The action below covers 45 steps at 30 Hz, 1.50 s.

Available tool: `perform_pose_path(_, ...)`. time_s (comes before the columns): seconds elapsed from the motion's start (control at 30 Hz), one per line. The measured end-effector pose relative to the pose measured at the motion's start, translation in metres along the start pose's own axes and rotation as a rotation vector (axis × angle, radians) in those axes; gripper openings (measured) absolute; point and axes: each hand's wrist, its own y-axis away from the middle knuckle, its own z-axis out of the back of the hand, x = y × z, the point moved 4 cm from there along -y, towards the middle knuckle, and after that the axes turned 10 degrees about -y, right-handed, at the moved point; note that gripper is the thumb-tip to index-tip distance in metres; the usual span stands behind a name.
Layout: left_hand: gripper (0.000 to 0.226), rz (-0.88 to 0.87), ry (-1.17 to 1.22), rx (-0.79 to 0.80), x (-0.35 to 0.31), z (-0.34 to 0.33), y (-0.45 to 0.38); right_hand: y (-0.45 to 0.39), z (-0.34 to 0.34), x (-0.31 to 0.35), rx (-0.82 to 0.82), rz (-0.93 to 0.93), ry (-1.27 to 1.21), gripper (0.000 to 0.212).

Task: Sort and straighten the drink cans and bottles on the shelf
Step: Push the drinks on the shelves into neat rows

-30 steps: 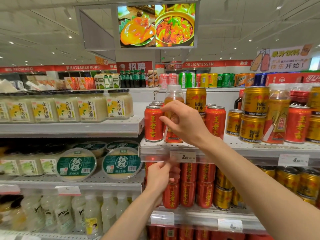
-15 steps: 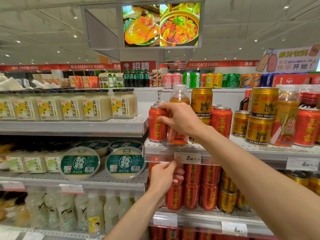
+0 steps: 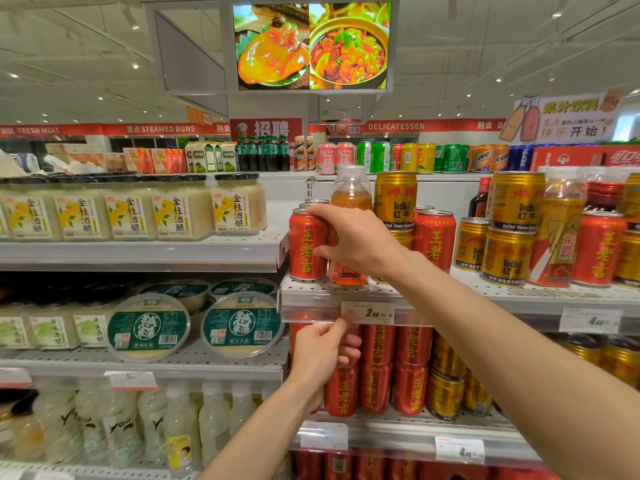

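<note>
Right hand [image 3: 356, 242] grip closed around orange bottle [image 3: 350, 199], beside red can [image 3: 307, 245], for straightening. Left hand [image 3: 320, 351] grip pinched on shelf rail [image 3: 311, 308], likely for steadiness.

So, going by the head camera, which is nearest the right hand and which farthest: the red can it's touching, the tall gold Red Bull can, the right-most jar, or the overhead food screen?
1. Red can: under the right hand's fingers, on its left.
2. Gold Red Bull can: just above and right, behind.
3. Jar: left, on the neighbouring shelf.
4. Food screen: high overhead, farthest.
</note>
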Motion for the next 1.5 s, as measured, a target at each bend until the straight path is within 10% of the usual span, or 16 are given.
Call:
perform_pose_path(0.27, 0.030, 0.001, 0.017, -0.004, -0.001, -0.001, 0.003, 0.010, 0.005, -0.004, -0.075, 0.052, -0.093, 0.065)
perform_pose_path(0.53, 0.033, 0.017, 0.023, 0.013, 0.002, -0.007, 0.000, 0.063, 0.041, -0.035, -0.588, -0.064, -0.174, 0.018)
perform_pose_path(0.9, 0.037, 0.022, -0.011, 0.003, 0.002, -0.006, -0.001, 0.062, -0.004, -0.049, -0.265, -0.233, -0.006, 0.096)
perform_pose_path(1.5, 0.039, 0.009, -0.039, 0.004, 0.002, -0.006, -0.003, 0.065, -0.005, -0.049, -0.160, -0.205, -0.102, 0.100)
